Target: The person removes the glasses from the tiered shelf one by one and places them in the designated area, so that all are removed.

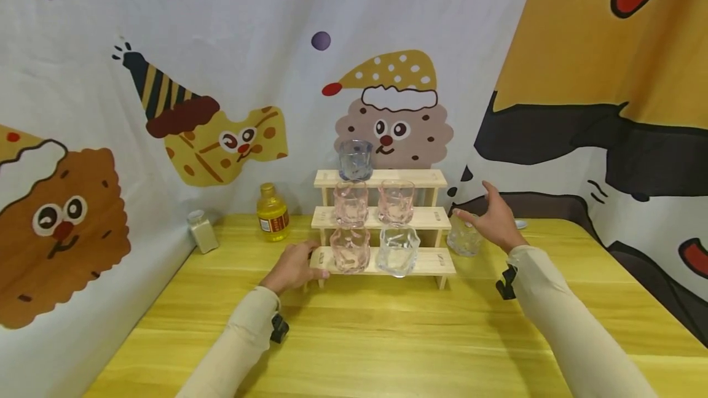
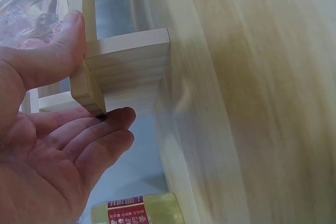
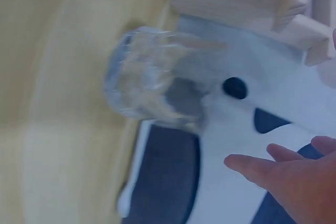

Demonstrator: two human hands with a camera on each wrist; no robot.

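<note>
A three-tier wooden display stand (image 1: 426,257) holds a blue glass (image 1: 356,160) on top, two pink glasses (image 1: 396,202) in the middle, and a pink glass (image 1: 350,250) beside a clear glass (image 1: 398,252) on the lowest step. My left hand (image 1: 293,266) grips the left end of the lowest board; in the left wrist view the thumb (image 2: 71,45) lies against one face and the fingers are on the other. To the right of the stand, another clear glass (image 1: 463,237) is on the table. My right hand (image 1: 495,220), fingers spread, is beside it and holds nothing.
A yellow bottle (image 1: 272,214) with a red label stands left of the stand, and a small capped jar (image 1: 202,232) is farther left. Behind the right hand lies a small white object (image 1: 520,224), its kind unclear. A printed cloth (image 1: 265,66) hangs along the table's back.
</note>
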